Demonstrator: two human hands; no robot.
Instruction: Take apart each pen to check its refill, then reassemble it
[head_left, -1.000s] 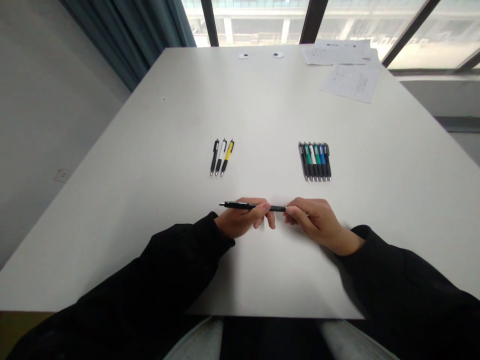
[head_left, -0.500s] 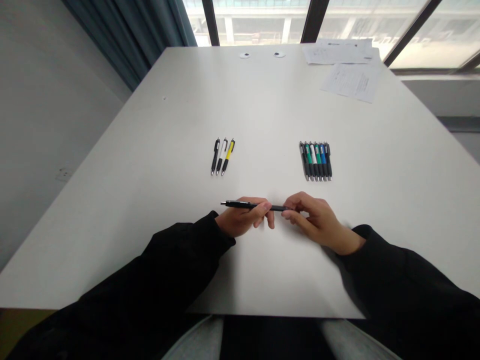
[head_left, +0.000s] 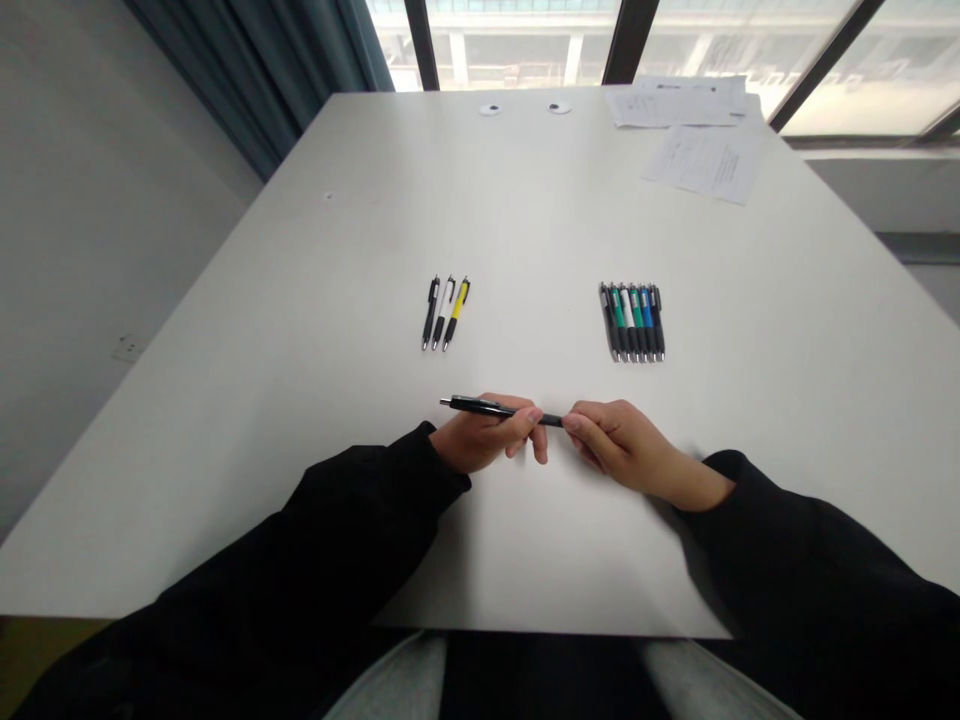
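A black pen [head_left: 474, 405] lies nearly level between my two hands, its clip and push button toward the left. My left hand [head_left: 491, 435] grips the barrel near its middle, thumb on top. With thumb and fingers, my right hand [head_left: 626, 445] pinches the tip end, which is hidden inside the grip. Beyond my left hand, three pens lie side by side: a black pen [head_left: 431, 312], a white pen [head_left: 444, 312] and a yellow pen [head_left: 457, 312]. Past my right hand sits a tight row of several pens [head_left: 632, 322] in black, green, white and blue.
All this is on a white table [head_left: 315, 330]. At its far right lie printed paper sheets [head_left: 701, 160]. Two white oval pieces with dark spots [head_left: 490, 109] are near the far edge, below the window [head_left: 525, 45]. A curtain [head_left: 262, 70] hangs at the left.
My right hand's fingers have closed further around the tip end of the black pen, and the hand has turned slightly. The pen has tilted and rolled a little in my left hand.
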